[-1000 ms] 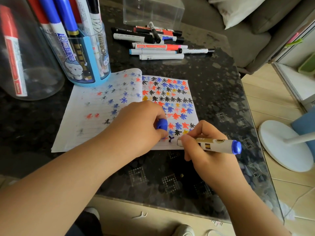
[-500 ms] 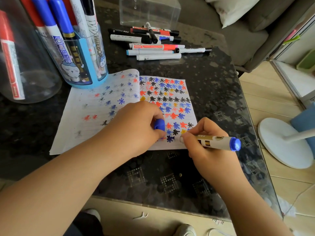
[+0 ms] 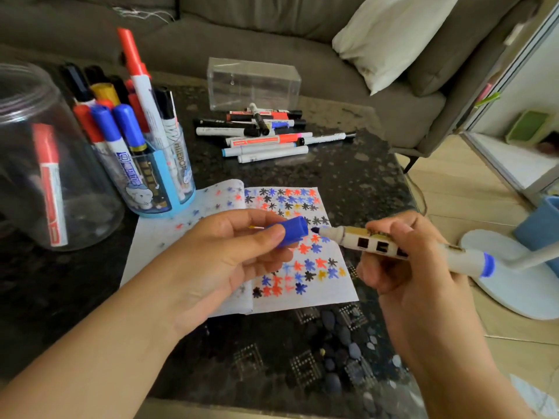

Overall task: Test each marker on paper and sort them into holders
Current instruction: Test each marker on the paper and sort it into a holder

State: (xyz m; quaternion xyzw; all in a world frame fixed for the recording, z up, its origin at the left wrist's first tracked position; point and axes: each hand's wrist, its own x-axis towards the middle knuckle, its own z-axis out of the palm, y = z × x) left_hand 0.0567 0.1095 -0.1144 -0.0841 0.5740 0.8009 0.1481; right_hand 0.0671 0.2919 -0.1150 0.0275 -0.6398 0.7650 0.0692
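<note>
My right hand (image 3: 405, 261) grips a white marker (image 3: 357, 238) with a blue end, held above the paper with its dark blue tip pointing left. My left hand (image 3: 230, 255) pinches the marker's blue cap (image 3: 292, 231), whose open end faces the tip a short gap away. Under both hands lies the paper (image 3: 302, 291), covered in red, blue, black and yellow star marks. A blue-and-clear holder (image 3: 163, 189) at the left is full of upright markers. A big clear jar (image 3: 45, 164) at the far left holds one red marker.
A pile of loose markers (image 3: 266, 137) lies at the back of the dark stone table (image 3: 348, 179), in front of a clear plastic box (image 3: 254, 83). A grey sofa with a white cushion stands behind. A white fan base (image 3: 514, 285) stands on the floor right of the table's edge.
Both hands have lifted off the paper. The marker's tip no longer touches the sheet and now faces the cap in my left hand. The camera has tilted up.
</note>
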